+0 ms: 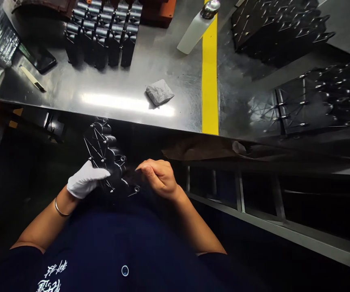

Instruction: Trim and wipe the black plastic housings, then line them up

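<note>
A white glove covers my left hand (85,179), which grips a glossy black ribbed part (103,148) with round bosses and a wavy edge. That part is held up in front of my body, just off the bench's near edge. My right hand (159,176) is bare and sits a little to the right of the part. Its fingers are curled into a pinch pointing at the part, and what lies between the fingertips, if anything, is too dark to make out. The lower end of the part fades into shadow against my dark blue shirt.
On the metal bench (111,85) lie a folded grey-white cloth (159,92), a white bottle with a silver cap (193,32), rows of black parts (102,34), a phone (37,56) and a cream-handled tool (31,78). Beyond a yellow stripe (209,81), more black parts (272,32) are stacked.
</note>
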A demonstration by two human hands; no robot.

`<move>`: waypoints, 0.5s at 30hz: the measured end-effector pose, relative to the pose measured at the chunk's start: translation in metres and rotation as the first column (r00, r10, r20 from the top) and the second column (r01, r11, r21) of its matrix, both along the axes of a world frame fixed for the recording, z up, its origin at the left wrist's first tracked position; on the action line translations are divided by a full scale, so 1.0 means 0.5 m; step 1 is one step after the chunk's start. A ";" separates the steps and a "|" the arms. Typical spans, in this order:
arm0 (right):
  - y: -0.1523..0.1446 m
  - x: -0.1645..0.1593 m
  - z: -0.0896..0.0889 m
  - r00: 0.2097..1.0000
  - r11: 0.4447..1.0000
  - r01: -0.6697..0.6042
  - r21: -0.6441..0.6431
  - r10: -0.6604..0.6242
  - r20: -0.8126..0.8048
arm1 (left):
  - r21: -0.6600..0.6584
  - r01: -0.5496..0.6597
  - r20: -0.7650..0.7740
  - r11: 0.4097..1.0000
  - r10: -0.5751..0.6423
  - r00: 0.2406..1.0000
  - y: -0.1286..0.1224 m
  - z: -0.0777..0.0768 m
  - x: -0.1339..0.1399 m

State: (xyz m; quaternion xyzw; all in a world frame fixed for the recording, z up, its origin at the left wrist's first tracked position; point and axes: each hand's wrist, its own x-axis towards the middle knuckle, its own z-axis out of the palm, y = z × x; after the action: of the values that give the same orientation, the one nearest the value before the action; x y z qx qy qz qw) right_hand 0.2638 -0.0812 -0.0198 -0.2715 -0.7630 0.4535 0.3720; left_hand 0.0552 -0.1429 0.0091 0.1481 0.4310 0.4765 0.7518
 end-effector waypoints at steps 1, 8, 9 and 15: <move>-0.001 0.005 0.009 0.997 0.994 -0.073 0.082 0.073 0.003 | 0.020 0.009 -0.024 1.000 -0.009 1.000 0.003 0.000 -0.007; 0.000 0.009 0.030 0.967 0.909 -0.252 0.332 0.224 0.119 | 0.062 0.092 -0.046 0.994 -0.090 0.995 0.013 -0.011 -0.006; 0.001 0.010 0.029 0.973 0.904 -0.228 0.361 0.200 0.115 | 0.052 0.079 -0.039 0.996 -0.077 0.996 0.013 -0.013 -0.001; 0.009 0.013 0.025 0.994 0.905 -0.059 0.422 0.014 0.109 | -0.037 -0.016 -0.019 0.999 0.015 1.000 0.012 -0.018 0.013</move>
State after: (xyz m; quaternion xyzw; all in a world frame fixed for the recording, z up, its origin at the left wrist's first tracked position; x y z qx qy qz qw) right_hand 0.2702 -0.0765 -0.0075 -0.1929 -0.8665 0.2689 0.3737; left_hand 0.0620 -0.1370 0.0001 0.1354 0.4480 0.4727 0.7467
